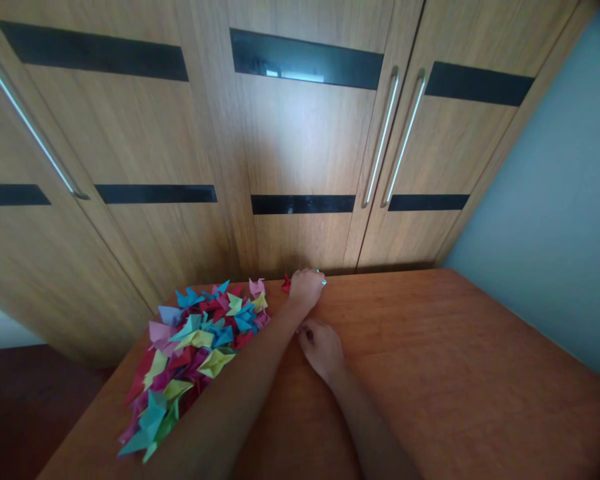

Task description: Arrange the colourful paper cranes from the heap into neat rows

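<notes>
My left hand point(307, 288) is stretched out to the far edge of the table, its fingers closed round a light-blue origami crane point(323, 282); only small tips of the paper show past the hand. Just left of it a red origami crane point(286, 285) stands on the table. My right hand point(323, 345) is nearer to me, below the left wrist, with fingers curled in a pinch. What they hold, if anything, is too small to make out. A heap of folded paper cranes point(195, 339) in blue, pink, red, yellow and green lies left of my left forearm.
The reddish-brown wooden table point(430, 360) reaches to a wooden wardrobe point(300, 147) with metal handles point(383, 140) and dark strips. At the right is a pale blue wall point(540, 220). Dark floor point(35, 400) shows past the table's left edge.
</notes>
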A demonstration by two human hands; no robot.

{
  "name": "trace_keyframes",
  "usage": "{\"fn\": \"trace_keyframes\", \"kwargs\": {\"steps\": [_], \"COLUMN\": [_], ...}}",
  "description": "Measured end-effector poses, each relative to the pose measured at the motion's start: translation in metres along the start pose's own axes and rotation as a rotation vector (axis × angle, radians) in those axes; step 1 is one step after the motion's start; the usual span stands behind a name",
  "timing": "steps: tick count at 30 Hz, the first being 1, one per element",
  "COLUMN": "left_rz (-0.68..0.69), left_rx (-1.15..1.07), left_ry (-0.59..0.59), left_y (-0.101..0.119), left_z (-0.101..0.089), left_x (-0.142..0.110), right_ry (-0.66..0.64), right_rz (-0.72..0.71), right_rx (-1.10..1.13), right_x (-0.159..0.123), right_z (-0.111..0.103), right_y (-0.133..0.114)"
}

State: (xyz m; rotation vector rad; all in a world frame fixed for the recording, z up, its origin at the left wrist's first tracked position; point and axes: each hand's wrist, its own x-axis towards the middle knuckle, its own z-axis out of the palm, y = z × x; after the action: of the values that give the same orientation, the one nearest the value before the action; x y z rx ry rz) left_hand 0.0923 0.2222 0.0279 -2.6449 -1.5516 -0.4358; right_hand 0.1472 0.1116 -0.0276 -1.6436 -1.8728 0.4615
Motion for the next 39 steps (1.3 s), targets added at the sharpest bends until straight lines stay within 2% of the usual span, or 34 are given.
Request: {"fn": "trace_keyframes", "kwargs": {"steps": [5, 16, 23, 29, 39], "left_rz": [-0.014, 0.009, -0.072, -0.081, -0.057], "left_rx": [0.042, 0.038, 0.055, 0.059, 0.071], "left_ry": [-0.004, 0.009, 0.068, -0.021, -0.109], "left_y": [-0.006, -0.012, -0.036, -0.053, -0.044], "left_z": [0.007, 0.006, -0.005, -0.009, 0.008], "left_x": [0.0, -0.005, -0.001, -0.004, -0.007], "right_ry": [0.009, 0.012, 0.036, 0.046, 0.045], "right_rz": [-0.012, -0.012, -0.018, -0.018, -0.03], "right_rx": [0.017, 0.017, 0.035, 0.036, 0.046], "right_x": [-0.001, 0.0, -0.001, -0.001, 0.0], "right_z": [0.0, 0.0, 0.001, 0.002, 0.002], "right_y": [-0.001, 0.0, 0.0, 0.001, 0.002]}}
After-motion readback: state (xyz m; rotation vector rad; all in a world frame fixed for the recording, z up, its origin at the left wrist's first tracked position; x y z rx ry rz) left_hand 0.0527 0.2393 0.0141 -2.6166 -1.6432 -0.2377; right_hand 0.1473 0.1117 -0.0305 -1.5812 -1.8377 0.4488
